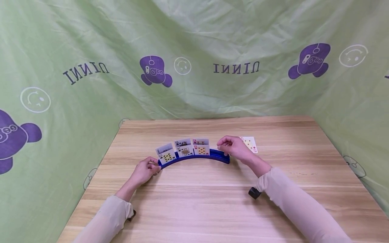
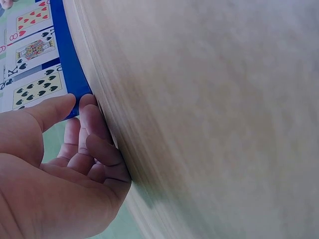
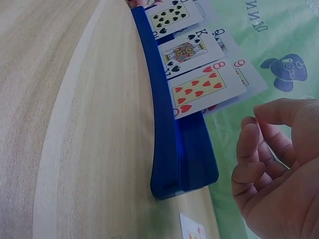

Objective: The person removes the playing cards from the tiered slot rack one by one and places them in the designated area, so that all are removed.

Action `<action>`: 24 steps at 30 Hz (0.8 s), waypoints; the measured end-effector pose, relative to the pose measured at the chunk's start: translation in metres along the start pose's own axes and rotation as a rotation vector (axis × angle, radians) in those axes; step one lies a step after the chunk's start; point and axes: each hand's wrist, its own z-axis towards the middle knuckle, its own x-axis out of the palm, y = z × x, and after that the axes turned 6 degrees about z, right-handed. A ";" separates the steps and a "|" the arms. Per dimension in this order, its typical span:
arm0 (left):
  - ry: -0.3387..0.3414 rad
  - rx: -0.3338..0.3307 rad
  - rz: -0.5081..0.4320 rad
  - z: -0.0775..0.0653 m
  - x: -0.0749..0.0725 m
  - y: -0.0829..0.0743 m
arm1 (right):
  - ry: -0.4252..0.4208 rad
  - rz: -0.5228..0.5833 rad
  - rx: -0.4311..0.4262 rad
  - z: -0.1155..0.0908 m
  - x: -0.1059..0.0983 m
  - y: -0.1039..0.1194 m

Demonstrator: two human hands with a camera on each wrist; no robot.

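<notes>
My left hand grips the left end of a curved blue card holder, thumb on the front and fingers tucked behind. Standing in its front row are a ten of spades, king of spades and eight of hearts. Behind them rise a card mostly covered by the ten, a queen of spades and a nine of hearts. Over the holder's bare right end hovers my right hand, fingers loosely curled with nothing between thumb and forefinger.
A loose five of diamonds lies face up on the wooden table, partly hidden by my right hand. Green printed cloth hangs behind the table and along its sides. A dark wrist device shows below the right sleeve.
</notes>
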 end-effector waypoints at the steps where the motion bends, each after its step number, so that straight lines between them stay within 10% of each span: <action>1: 0.000 0.003 0.002 0.000 0.000 0.000 | -0.001 -0.003 -0.006 0.001 0.001 0.000; 24: -0.016 0.010 0.014 0.000 0.001 0.001 | -0.016 -0.017 -0.014 0.007 0.020 0.006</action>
